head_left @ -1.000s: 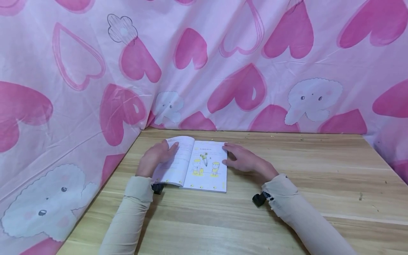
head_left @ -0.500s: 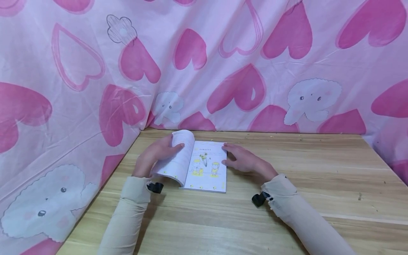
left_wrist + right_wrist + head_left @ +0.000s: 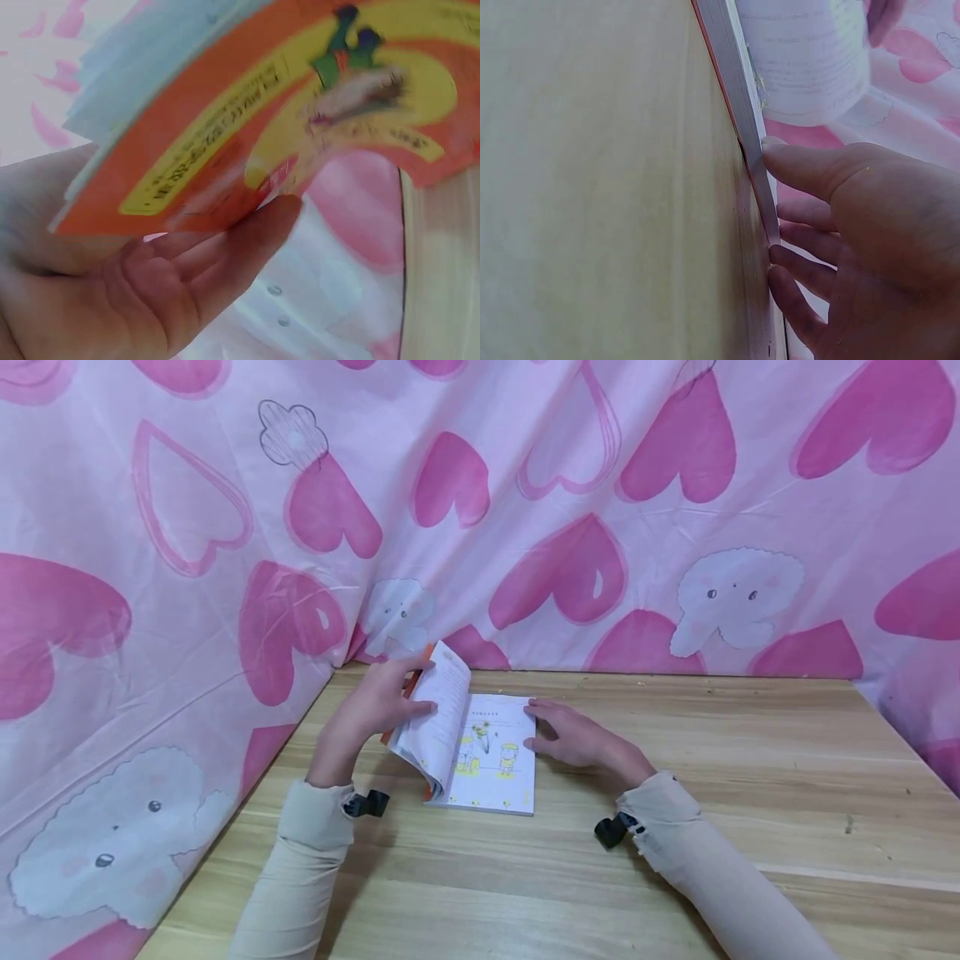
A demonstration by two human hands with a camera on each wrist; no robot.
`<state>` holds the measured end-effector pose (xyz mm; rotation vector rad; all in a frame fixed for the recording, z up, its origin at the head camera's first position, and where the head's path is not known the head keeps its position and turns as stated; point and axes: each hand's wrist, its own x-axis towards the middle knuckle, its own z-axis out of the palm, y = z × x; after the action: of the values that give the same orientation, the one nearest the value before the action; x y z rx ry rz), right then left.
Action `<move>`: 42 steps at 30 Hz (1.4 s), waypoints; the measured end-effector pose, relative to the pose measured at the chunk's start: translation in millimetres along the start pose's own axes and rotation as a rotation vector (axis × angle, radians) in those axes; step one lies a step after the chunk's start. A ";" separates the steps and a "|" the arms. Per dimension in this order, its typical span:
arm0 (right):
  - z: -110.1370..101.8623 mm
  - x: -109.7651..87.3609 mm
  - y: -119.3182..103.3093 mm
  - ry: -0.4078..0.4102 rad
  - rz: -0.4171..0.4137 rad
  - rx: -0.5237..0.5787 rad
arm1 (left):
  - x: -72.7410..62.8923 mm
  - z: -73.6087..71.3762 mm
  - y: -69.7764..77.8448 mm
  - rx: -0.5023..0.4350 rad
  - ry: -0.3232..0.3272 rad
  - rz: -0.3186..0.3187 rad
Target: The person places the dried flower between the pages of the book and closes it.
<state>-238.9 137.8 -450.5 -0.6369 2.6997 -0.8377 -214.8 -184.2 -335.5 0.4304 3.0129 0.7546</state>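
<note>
An open book (image 3: pixel 493 785) lies on the wooden table, its right page printed with yellow cartoon figures and flowers. My left hand (image 3: pixel 375 697) holds the lifted left part, orange cover and curved pages together, with the thumb on the page side. In the left wrist view the left hand's fingers (image 3: pixel 255 247) lie against the orange and yellow cover (image 3: pixel 202 142). My right hand (image 3: pixel 573 735) rests at the book's right edge. The right wrist view shows its thumb (image 3: pixel 802 165) on the edge of the page block (image 3: pixel 739 90) and the other fingers along that side.
The wooden table (image 3: pixel 600 893) extends to the right and toward the front. A pink curtain (image 3: pixel 555 460) with hearts and white cartoon animals hangs along the back and left. A black wrist camera (image 3: pixel 367 803) sits by the left cuff, another black camera (image 3: pixel 611 831) by the right.
My left hand has raised the book's left part from nearly flat to steeply tilted, swinging it rightward and exposing the orange cover. The right hand stays at the right edge.
</note>
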 end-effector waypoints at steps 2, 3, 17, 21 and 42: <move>-0.1 -0.2 0.8 -0.002 -0.011 0.005 | -1.0 -0.9 5.2 -0.001 0.037 0.008; -0.1 -0.3 1.2 -0.002 -0.015 0.008 | -1.3 -1.2 6.8 -0.006 0.050 0.006; 0.2 0.0 4.0 -0.006 -0.021 0.027 | 2.2 21.9 23.6 -0.118 0.142 0.041; -0.5 -0.3 3.4 -0.006 -0.023 0.024 | 5.3 35.1 29.2 -0.170 0.128 0.104; -1.3 1.2 5.8 0.000 -0.071 0.012 | 16.9 106.8 48.4 -0.160 -0.089 0.245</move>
<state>-242.3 142.2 -453.0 -0.7340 2.6847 -0.8702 -210.8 -89.4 -406.5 0.8136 2.8214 0.9539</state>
